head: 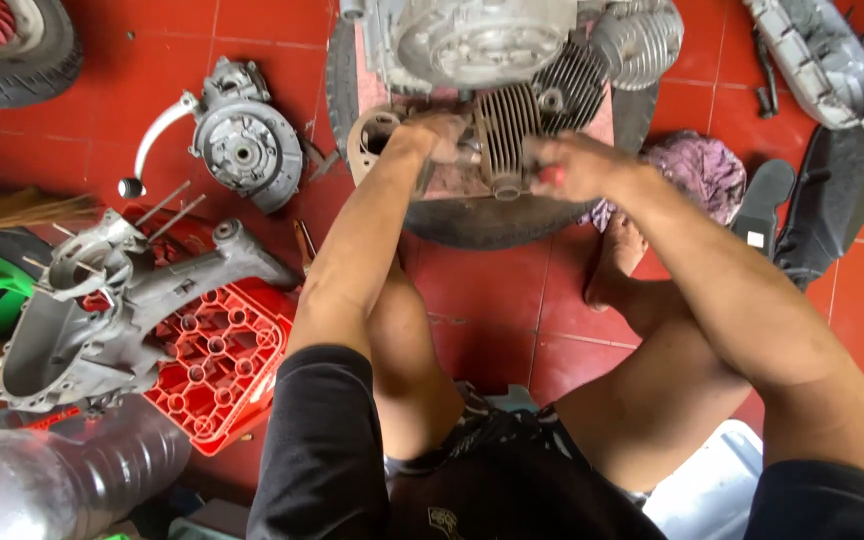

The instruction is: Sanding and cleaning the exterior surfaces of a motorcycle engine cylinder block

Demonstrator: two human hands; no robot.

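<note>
Your left hand (439,135) grips the finned cylinder (508,125) on the engine (482,45); your right hand (574,165) closes around a red-handled tool (551,174).

Repair workshop: engine casings (102,320), tyre (12,50), red-tiled floor (512,310).

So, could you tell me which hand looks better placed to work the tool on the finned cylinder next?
Probably the right hand: it grips a red-handled tool beside the finned cylinder, while the left hand steadies it.
</note>
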